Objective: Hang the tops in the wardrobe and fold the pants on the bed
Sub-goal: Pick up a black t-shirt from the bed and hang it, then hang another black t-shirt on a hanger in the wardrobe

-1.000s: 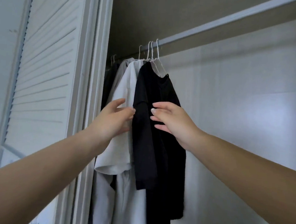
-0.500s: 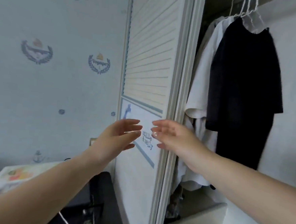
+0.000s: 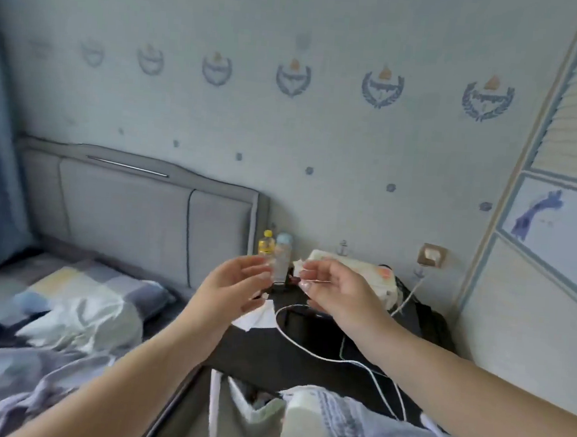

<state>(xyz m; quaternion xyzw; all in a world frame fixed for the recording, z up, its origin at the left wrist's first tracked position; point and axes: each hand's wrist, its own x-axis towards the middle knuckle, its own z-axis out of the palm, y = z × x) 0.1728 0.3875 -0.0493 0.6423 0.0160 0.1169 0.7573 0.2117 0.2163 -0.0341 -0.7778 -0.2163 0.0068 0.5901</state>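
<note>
At far left lies the bed [image 3: 70, 291], its rumpled bedding bearing pale crumpled clothing [image 3: 82, 320] just below the pillow. Both forearms extend forward at mid-height above the dark nightstand [image 3: 291, 351]: the left hand [image 3: 231, 289], palm turned inward, fingers loosely spread, holds nothing. The right hand [image 3: 333, 289] faces it, fingers relaxed, also empty; the wardrobe door [image 3: 552, 236] stands at right.
</note>
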